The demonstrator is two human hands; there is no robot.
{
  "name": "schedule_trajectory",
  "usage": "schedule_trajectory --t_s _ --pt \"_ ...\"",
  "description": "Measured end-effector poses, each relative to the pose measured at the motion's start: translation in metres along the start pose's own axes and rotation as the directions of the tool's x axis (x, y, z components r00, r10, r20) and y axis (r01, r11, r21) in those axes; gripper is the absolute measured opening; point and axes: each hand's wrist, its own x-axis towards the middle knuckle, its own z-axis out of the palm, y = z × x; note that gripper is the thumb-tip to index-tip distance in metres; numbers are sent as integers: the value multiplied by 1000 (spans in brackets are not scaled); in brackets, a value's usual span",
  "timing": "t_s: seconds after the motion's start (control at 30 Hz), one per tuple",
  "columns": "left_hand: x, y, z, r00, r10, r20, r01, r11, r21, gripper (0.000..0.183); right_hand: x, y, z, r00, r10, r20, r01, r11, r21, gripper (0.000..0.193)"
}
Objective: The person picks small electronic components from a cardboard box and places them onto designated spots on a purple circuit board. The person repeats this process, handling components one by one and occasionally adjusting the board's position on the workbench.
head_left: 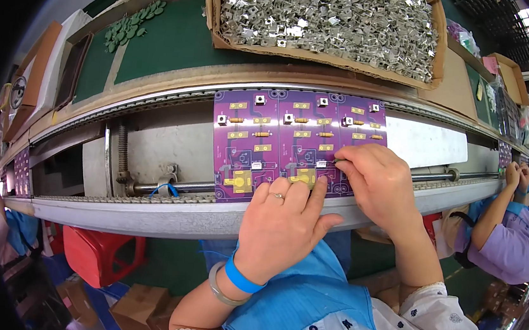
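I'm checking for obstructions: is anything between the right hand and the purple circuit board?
Nothing visible stands between the right hand and the purple circuit board. The left hand covers part of the lower edge, alongside.

The left hand (279, 224) rests over a rectangular purple circuit-board panel (298, 145); the right hand (379, 179) bends over its right side. Beyond stands a brown cardboard box (325, 64) of small silvery metal pieces (329, 22).

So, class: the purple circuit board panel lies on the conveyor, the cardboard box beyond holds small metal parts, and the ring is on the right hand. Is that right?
The head view shows the ring on the left hand, not the right hand. The circuit board panel and cardboard box are as stated.
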Motion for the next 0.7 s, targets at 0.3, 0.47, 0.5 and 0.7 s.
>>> schedule_trajectory --t_s 0.3,0.47,0.5,0.7 --pt "2 0 5 998 51 -26 -50 998 30 50 -1 3 8 999 -40 -36 41 999 17 16" --pt "2 0 6 997 66 -32 -65 997 33 52 -1 2 11 997 -58 -47 59 998 15 16" --pt "2 -1 6 997 66 -29 -65 997 31 52 -1 2 11 997 -66 -47 67 998 10 16" --pt "0 -1 5 998 51 -35 -50 999 19 51 -1 -3 10 993 -121 -9 120 990 -81 17"
